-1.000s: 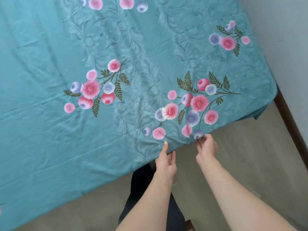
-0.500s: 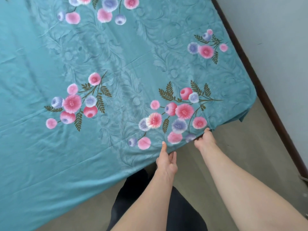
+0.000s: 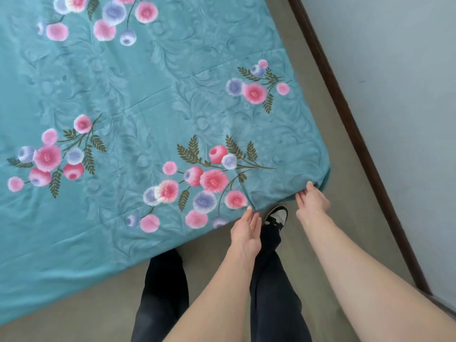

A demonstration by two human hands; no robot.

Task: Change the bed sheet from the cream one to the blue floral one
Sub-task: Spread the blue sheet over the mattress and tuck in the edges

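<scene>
The blue floral sheet [image 3: 153,114] lies spread flat over the bed, and its near edge hangs over the side. My left hand [image 3: 246,229] reaches to that edge with straight fingers, whose tips touch the fabric below a pink flower. My right hand [image 3: 312,201] is at the sheet's near right corner. Its thumb lies on top of the fabric and its fingers curl at the hem, pinching it. No cream sheet is in view.
Beige floor [image 3: 328,233] runs between the bed and a pale wall [image 3: 394,95] with a dark wooden skirting board [image 3: 345,107] on the right. My legs in dark trousers [image 3: 274,292] and a black-and-white shoe [image 3: 276,215] stand close to the bed's edge.
My right hand has slid right along the hem to the sheet's corner. My left hand followed to the right, staying at the edge. My legs and a shoe have come into view.
</scene>
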